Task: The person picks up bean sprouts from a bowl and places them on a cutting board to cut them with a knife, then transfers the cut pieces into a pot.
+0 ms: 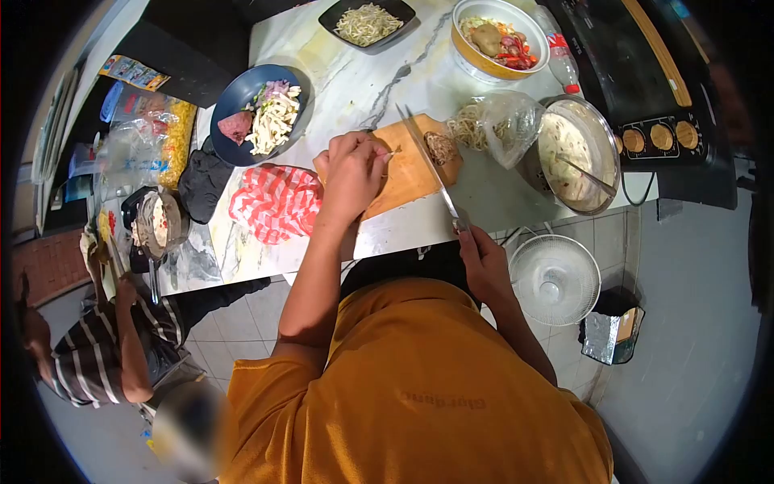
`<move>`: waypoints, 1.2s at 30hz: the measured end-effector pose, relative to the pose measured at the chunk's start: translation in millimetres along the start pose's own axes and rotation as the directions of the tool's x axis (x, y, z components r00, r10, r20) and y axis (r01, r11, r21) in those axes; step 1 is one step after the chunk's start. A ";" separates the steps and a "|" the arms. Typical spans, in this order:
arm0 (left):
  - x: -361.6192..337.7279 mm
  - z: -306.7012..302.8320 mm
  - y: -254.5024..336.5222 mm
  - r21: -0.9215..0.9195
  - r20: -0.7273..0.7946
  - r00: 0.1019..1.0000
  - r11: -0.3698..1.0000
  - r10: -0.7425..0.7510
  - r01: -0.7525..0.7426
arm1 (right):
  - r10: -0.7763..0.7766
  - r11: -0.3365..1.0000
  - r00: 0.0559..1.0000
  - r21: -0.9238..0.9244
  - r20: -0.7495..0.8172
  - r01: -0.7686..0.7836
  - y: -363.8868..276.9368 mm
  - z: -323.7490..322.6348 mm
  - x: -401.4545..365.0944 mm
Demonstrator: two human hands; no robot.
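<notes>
My right hand (485,262) is closed around the handle of a long kitchen knife (429,157), whose blade points away from me across the wooden cutting board (403,189). My left hand (353,171) rests over the board's left side, fingers pinched together at a small thin piece too tiny to name. To the right of the blade, a brown, rough-textured lump of food (441,148) lies on the board. Beside the board's left edge is a red-and-white patterned cloth (276,203).
A dark plate (230,97) holds chopped food. Bean sprouts fill a black dish (329,18). Right are a bowl (543,60) of vegetables, a plastic bag (512,121), and a metal bowl (601,141) of batter. A colander (556,278) sits below. A co-worker in stripes (105,355) is left.
</notes>
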State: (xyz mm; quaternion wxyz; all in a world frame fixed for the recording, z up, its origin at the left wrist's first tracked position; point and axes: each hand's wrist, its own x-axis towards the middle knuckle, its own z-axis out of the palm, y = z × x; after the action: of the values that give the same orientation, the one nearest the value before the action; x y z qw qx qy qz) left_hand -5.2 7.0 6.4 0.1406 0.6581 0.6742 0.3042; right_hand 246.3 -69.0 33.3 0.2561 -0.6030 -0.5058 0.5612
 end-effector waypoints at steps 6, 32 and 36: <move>-1.0 24.1 7.5 0.009 -0.044 0.999 1.000 0.030 -0.030 | 0.076 0.993 0.997 -0.092 0.030 -0.073 5.8 -3.2 -4.7; 15.6 0.6 3.6 0.025 -0.023 0.998 0.998 -0.059 0.059 | 0.132 0.922 0.990 -0.361 -0.045 -0.139 -20.5 -7.9 -23.3; 64.0 -4.9 -21.7 -0.130 -0.056 0.992 0.986 -0.114 0.106 | 0.083 0.923 0.993 -0.371 -0.079 -0.106 -19.2 -9.2 -25.0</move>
State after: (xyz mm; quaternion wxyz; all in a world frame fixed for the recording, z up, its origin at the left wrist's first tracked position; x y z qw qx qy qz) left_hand -31.5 69.3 10.8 0.1771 0.5997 0.6929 0.3590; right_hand 252.3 -82.2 62.8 0.1245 -0.6815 -0.5657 0.4471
